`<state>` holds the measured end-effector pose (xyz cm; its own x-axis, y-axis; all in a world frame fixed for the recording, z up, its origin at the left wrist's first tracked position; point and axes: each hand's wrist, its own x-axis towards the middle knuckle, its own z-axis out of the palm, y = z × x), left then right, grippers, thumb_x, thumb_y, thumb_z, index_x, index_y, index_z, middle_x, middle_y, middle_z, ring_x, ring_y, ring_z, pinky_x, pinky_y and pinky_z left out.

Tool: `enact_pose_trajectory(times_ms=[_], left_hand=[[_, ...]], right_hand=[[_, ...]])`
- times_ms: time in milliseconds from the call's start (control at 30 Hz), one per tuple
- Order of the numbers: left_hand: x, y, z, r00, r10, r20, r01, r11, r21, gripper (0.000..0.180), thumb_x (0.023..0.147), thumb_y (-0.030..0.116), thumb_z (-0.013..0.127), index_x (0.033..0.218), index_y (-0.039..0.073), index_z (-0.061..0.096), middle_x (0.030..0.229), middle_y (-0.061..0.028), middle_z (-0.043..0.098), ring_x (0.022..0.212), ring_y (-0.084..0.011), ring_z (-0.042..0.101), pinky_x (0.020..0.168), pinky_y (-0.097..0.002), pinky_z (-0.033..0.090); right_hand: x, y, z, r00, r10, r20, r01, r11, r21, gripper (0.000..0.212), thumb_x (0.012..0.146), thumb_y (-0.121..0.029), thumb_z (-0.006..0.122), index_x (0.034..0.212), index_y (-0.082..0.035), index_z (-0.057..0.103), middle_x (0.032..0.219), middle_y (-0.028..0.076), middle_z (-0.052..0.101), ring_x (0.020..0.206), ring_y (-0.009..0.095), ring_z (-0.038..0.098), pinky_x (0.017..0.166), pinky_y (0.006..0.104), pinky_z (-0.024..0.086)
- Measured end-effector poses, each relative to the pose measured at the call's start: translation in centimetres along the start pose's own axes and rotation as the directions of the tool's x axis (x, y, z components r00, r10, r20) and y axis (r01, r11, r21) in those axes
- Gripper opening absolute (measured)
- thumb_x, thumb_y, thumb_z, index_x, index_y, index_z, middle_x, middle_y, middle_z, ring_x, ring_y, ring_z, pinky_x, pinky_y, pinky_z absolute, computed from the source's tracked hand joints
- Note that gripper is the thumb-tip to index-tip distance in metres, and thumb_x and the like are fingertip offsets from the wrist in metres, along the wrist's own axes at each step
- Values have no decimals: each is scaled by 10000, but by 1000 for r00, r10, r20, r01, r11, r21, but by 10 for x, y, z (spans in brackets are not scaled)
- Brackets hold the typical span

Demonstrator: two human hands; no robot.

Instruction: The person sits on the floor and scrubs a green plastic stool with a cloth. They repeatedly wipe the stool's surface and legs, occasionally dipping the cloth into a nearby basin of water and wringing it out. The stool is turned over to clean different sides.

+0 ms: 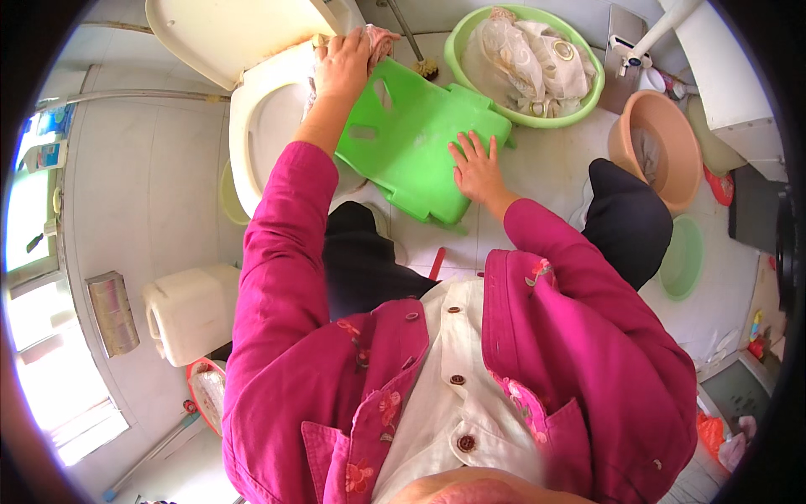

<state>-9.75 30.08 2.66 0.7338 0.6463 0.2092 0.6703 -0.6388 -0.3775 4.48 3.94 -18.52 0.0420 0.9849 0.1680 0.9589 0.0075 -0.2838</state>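
A green plastic chair (428, 139), small and tipped over, lies in front of me beside the white toilet (245, 139), whose lid is raised. Around a pinkish, patterned cloth (383, 42) my left hand (342, 65) is closed, at the far end of the chair near the toilet's rim. Part of the cloth is hidden under the fingers and palm. On the chair's seat side rests my right hand (479, 168), its fingers spread flat and holding nothing.
A light green basin (453, 55) with whitish fabric stands behind the chair. To the right are an orange-brown basin (620, 139) and a smaller green basin (682, 256). A brush (426, 67) leans beyond the chair; a cream plastic jug (193, 311) stands at left.
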Motion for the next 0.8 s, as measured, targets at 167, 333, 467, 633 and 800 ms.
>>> enact_pose_trajectory(times_ms=[167, 333, 467, 633, 800], left_hand=[[-43, -2, 24, 982, 185, -32, -169, 946, 275, 620, 924, 132, 501, 1527, 138, 355, 1646, -3, 200, 1505, -229, 208, 1113, -483, 307], [-67, 13, 40, 974, 217, 64, -226, 942, 249, 611, 908, 119, 500, 1506, 110, 375, 1634, -81, 226, 1522, -259, 172, 1202, -491, 201], [-104, 9, 115, 971, 135, 196, -214, 855, 473, 582, 983, 271, 394, 1522, 82, 284, 1607, -104, 236, 1503, -225, 191, 1221, -384, 169], [-97, 8, 118, 939, 305, 161, -344, 796, 498, 351, 952, 253, 463, 1279, 137, 510, 1356, -99, 454, 1311, -237, 395, 1051, -409, 370], [-72, -9, 28, 903, 426, 54, -423, 861, 282, 135, 837, 207, 605, 970, 186, 599, 926, -33, 572, 935, -229, 584, 691, -396, 535]], right_hand=[[0, 0, 1, 999, -19, -27, 20, 1000, 17, 540, 906, -273, 570, 1422, -125, 508, 1521, 121, 410, 1448, 333, 292, 1146, 686, 149], [0, 3, 3, 1000, 9, -22, -8, 1000, 25, 543, 912, -279, 552, 1429, -123, 499, 1527, 122, 399, 1451, 334, 285, 1153, 684, 135], [3, -6, 3, 1000, -3, -5, 3, 1000, 19, 548, 918, -288, 540, 1438, -123, 488, 1537, 121, 383, 1458, 333, 272, 1159, 680, 122], [0, 0, 0, 1000, -9, -7, 9, 1000, 17, 554, 921, -296, 533, 1444, -120, 480, 1542, 120, 375, 1462, 329, 264, 1167, 671, 116], [1, 1, 3, 1000, 6, -29, -5, 999, 35, 544, 903, -281, 556, 1420, -114, 511, 1534, 119, 390, 1457, 330, 278, 1165, 668, 128]])
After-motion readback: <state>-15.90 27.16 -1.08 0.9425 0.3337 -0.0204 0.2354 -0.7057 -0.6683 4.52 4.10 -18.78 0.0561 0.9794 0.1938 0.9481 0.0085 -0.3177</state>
